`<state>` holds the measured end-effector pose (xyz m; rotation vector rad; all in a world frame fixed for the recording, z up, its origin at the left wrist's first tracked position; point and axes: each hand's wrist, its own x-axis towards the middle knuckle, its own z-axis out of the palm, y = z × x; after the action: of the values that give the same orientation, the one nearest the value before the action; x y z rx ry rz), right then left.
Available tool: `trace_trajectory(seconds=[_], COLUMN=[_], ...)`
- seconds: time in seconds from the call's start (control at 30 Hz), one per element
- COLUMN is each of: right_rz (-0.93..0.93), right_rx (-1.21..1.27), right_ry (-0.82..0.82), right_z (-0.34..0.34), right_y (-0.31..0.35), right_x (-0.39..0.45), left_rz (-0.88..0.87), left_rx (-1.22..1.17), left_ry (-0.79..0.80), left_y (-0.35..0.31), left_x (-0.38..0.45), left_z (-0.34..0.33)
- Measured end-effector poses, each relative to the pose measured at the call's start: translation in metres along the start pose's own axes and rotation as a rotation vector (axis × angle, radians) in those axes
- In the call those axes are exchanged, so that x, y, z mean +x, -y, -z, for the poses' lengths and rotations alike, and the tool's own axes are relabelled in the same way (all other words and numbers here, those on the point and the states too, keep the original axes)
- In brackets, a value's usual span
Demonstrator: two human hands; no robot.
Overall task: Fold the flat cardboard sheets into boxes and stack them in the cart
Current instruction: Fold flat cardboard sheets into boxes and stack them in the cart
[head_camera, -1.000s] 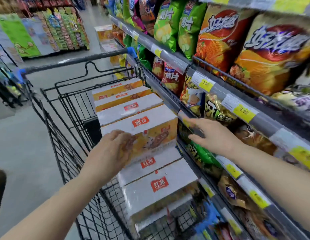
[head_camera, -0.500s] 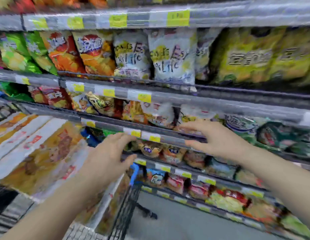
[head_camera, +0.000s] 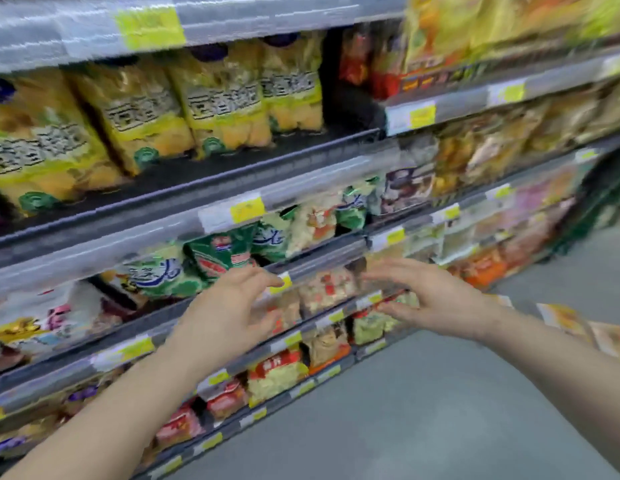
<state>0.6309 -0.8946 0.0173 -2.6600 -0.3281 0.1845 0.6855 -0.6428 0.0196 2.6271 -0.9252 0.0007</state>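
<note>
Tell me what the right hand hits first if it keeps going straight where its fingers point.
Probably the grey shelf edge with its yellow price tags, just beyond the right hand; blur makes depth uncertain.

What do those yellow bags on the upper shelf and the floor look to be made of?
Yellow bags: likely glossy plastic film, judging by sheen and puffy crinkled shape, though blur hides detail. Floor: smooth grey hard surface, possibly polished concrete or vinyl; faint reflections show.

A shop aisle is shown. Long shelves [head_camera: 183, 188] are filled with snack bags [head_camera: 135, 119]. Yellow price tags [head_camera: 247, 210] are stuck along the front edges of the shelves. A grey floor [head_camera: 405, 410] is seen below.
</note>
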Motion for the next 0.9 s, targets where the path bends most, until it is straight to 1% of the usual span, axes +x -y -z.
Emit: trace_trajectory(seconds=[0.07,0.13,0.27,0.4,0.5,0.63,0.77,0.9], right_rz=[-0.061,-0.120,-0.286,-0.422,-0.533,-0.690,-0.830,-0.970], right_rx=[0.003,0.008,0.003,0.016,0.013,0.043,0.071,0.069], right_ry=[-0.007,-0.050,-0.124,-0.194,-0.237,-0.347,-0.351,-0.377], right_z=[0.022,0.046,0.082,0.105,0.112,0.112,0.112,0.120], right_y=[-0.045,-0.091,-0.175,-0.242,-0.272,-0.303,-0.328,-0.362], right_x=[-0.021,-0.046,-0.092,-0.142,-0.178,-0.223,-0.258,-0.280], left_rz=[-0.056,-0.123,-0.258,-0.376,-0.462,-0.574,-0.684,-0.783], left_rx=[-0.005,-0.019,-0.006,-0.019,-0.011,-0.059,-0.062,-0.063], left_ry=[0.019,0.060,0.086,0.203,0.232,0.276,0.342,0.412], left_y=[-0.035,-0.075,-0.151,-0.219,-0.255,-0.300,-0.342,-0.383], left_x=[0.042,0.087,0.167,0.228,0.259,0.291,0.321,0.368], left_z=[-0.020,-0.042,-0.076,-0.107,-0.131,-0.160,-0.186,-0.218])
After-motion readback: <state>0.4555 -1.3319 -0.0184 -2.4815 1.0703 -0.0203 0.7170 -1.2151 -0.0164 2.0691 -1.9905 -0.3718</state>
